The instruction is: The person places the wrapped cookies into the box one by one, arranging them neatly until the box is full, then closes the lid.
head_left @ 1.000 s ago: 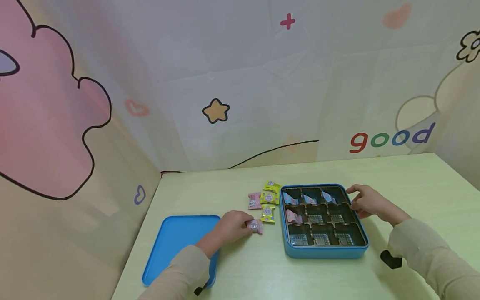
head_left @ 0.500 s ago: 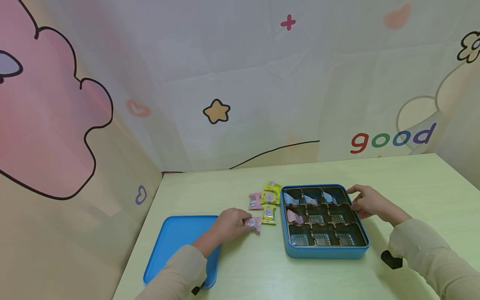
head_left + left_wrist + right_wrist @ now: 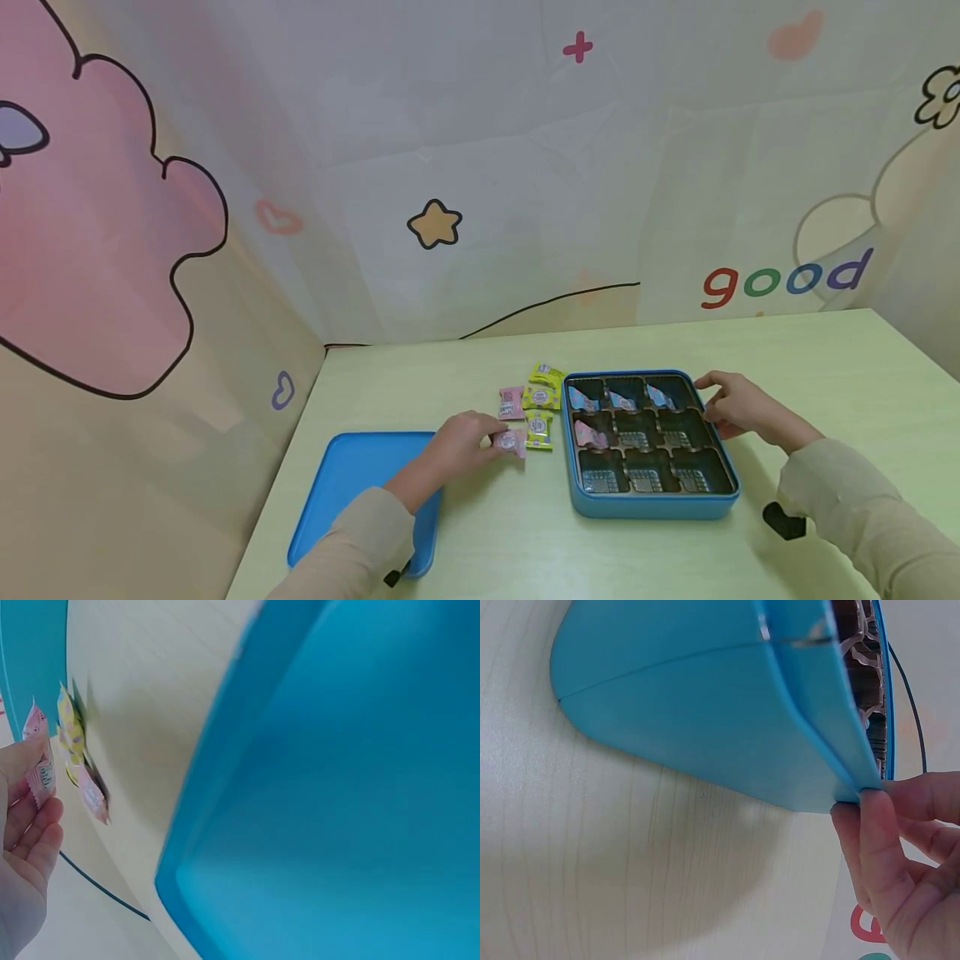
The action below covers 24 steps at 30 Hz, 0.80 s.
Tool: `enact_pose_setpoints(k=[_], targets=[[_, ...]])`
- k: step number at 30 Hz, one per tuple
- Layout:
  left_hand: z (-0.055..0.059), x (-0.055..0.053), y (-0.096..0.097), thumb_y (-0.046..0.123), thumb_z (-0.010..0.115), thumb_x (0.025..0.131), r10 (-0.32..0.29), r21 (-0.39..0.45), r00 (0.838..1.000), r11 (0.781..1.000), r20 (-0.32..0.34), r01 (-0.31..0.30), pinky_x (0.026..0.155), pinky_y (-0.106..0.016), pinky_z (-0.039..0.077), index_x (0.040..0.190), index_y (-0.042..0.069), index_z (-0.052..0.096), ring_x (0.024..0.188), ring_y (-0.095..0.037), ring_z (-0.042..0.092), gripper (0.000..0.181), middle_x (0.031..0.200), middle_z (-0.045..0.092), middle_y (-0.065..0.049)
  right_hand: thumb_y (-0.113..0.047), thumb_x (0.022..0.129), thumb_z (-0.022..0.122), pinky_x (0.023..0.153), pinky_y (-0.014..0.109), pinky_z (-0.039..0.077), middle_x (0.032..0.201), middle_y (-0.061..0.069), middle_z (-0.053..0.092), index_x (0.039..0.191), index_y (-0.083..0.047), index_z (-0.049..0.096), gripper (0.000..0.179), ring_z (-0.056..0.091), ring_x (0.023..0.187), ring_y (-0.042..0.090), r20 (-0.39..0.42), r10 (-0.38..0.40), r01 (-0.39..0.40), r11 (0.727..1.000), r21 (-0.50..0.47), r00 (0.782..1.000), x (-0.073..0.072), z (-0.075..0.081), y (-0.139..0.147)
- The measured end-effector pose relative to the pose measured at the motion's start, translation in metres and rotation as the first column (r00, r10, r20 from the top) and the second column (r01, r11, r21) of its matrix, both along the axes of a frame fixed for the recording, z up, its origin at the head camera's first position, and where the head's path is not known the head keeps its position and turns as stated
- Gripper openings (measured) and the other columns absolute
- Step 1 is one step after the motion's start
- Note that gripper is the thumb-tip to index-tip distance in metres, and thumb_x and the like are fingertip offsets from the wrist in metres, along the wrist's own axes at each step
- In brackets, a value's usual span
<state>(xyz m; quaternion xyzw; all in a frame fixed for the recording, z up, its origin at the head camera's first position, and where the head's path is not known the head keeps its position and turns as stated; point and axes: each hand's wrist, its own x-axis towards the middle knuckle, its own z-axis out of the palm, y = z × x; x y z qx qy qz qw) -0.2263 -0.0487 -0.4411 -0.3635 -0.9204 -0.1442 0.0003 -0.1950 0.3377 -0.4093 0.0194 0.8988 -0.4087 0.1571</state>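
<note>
My left hand [image 3: 467, 443] pinches a pink wrapped candy [image 3: 39, 754] between thumb and fingers, held up off the table in the left wrist view. Just beyond it lie another pink candy [image 3: 511, 402] and several yellow candies [image 3: 538, 429], beside the left wall of a blue tin box [image 3: 652, 506]. Inside the tin, a dark divided tray holds blue candies [image 3: 622, 400] along the back row and one pink candy [image 3: 589, 434] in the middle row's left compartment. At the tin's far right corner, my right hand [image 3: 900, 862] grips the rim with thumb and fingers.
A blue lid [image 3: 360, 492] lies on the pale table [image 3: 495, 550] at the left, partly under my left forearm. Behind the table rises a printed cloth backdrop [image 3: 480, 167], with another cloth side along the left.
My left hand has picked the pink candy up from the table, shifting slightly left and then back up and forward. The right hand and the tin have stayed in place.
</note>
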Motion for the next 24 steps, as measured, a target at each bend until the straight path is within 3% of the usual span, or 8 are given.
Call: enact_pose_setpoints(k=[8,15,24], targets=[[0.005,-0.002,0.005,0.025,0.065,0.080,-0.022,0.005,1.000,1.000,-0.011,0.022,0.070,-0.017,0.045,0.102,0.015,0.066,0.073,-0.005,0.052,0.025,0.083,0.065,0.009,0.003,0.082,0.047,0.058,0.034,0.052,0.088,0.021,0.054,0.124,0.015,0.029,0.047,0.054,0.062,0.016,-0.003,0.005,-0.005,1.000,-0.002,1.000,0.000,0.001,0.001],[0.009,0.000,0.009,0.025,0.065,0.079,-0.053,0.016,0.998,0.998,-0.040,0.053,0.070,-0.018,0.045,0.104,0.013,0.066,0.076,-0.010,0.057,0.027,0.084,0.066,0.007,0.002,0.083,0.046,0.057,0.033,0.052,0.088,0.020,0.053,0.124,0.014,0.029,0.046,0.054,0.061,0.016,-0.010,0.007,-0.007,1.000,-0.021,1.000,0.000,-0.002,0.002],[0.012,0.003,0.016,0.028,0.065,0.079,-0.007,0.029,1.000,1.000,0.011,0.007,0.068,-0.018,0.044,0.112,0.013,0.062,0.080,-0.014,0.058,0.036,0.090,0.067,0.005,0.002,0.081,0.045,0.057,0.033,0.052,0.088,0.019,0.054,0.124,0.014,0.029,0.047,0.054,0.060,0.016,-0.008,0.006,-0.006,1.000,-0.027,1.000,0.001,-0.002,0.002]])
